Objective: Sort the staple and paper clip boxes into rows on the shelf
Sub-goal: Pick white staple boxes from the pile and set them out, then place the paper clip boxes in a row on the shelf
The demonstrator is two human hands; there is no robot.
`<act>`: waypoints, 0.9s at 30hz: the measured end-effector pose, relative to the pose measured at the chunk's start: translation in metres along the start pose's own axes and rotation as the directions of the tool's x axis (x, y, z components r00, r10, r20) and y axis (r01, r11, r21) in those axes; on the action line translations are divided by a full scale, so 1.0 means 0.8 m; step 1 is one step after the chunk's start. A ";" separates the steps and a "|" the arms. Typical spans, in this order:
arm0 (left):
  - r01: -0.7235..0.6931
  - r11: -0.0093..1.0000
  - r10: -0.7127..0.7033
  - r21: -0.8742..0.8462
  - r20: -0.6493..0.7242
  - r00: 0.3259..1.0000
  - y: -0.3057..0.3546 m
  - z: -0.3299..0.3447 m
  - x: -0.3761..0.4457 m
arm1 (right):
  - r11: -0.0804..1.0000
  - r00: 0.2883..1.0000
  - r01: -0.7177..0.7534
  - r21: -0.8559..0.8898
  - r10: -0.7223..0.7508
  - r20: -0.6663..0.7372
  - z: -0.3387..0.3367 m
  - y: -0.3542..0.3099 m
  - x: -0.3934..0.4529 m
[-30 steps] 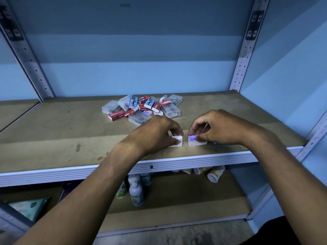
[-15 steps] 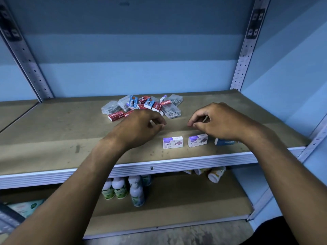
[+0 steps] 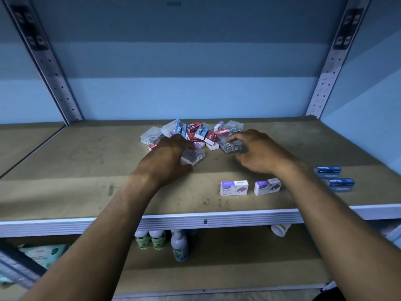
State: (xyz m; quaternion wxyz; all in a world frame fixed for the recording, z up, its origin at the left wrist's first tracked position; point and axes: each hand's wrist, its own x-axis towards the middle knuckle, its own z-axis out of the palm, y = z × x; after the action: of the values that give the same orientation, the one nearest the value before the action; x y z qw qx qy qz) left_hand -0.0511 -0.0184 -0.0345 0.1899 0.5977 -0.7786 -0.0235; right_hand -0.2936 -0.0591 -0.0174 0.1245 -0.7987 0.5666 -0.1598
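Note:
A pile of small boxes point(image 3: 198, 132) lies mid-shelf: red, blue and white staple boxes mixed with clear plastic paper clip boxes. My left hand point(image 3: 168, 156) is closed over a clear paper clip box point(image 3: 195, 157) at the pile's near edge, thumb on its near side. My right hand point(image 3: 256, 152) grips another clear paper clip box point(image 3: 227, 146) at the pile's right. Near the front edge stand two purple-and-white staple boxes point(image 3: 234, 188) point(image 3: 267, 187) side by side. Two blue staple boxes point(image 3: 328, 172) point(image 3: 341, 184) sit further right.
The brown shelf board point(image 3: 86, 170) ends in a pale metal front rail point(image 3: 195, 220). Perforated uprights point(image 3: 51, 68) point(image 3: 329, 61) stand at the back corners. The lower shelf holds bottles point(image 3: 179, 244), a tipped cup point(image 3: 280, 230) and a green packet point(image 3: 43, 254).
Both hands let go of the two purple-and-white staple boxes at the front edge and reached back to the pile, where each now closes on a clear paper clip box.

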 end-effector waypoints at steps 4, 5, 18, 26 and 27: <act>-0.004 1.000 0.004 0.011 -0.001 1.000 -0.011 0.004 0.005 | 1.000 0.999 -0.020 0.014 0.020 0.047 0.011 -0.003 0.018; -0.006 1.000 0.006 0.019 0.006 1.000 -0.013 0.005 0.007 | 1.000 0.998 -0.027 0.005 0.027 0.065 0.012 -0.004 0.021; -0.046 0.999 0.046 0.010 0.060 0.997 -0.011 0.007 0.015 | 0.995 0.992 -0.084 -0.045 0.079 -0.094 0.017 -0.002 0.028; -0.132 0.989 0.129 0.059 0.066 0.990 -0.004 0.006 0.017 | 0.986 0.977 -0.064 0.152 0.092 -0.192 0.007 0.010 0.018; -0.139 0.989 0.135 0.059 0.067 0.989 -0.003 0.006 0.017 | 0.978 0.972 -0.062 0.199 0.105 -0.211 0.005 0.010 0.016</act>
State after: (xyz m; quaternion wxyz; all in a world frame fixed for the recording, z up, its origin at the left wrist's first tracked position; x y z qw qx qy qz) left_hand -0.0532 -0.0332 -0.0361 0.1473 0.5476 -0.8237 -0.0046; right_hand -0.2955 -0.0738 -0.0225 0.1438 -0.7359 0.5920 -0.2956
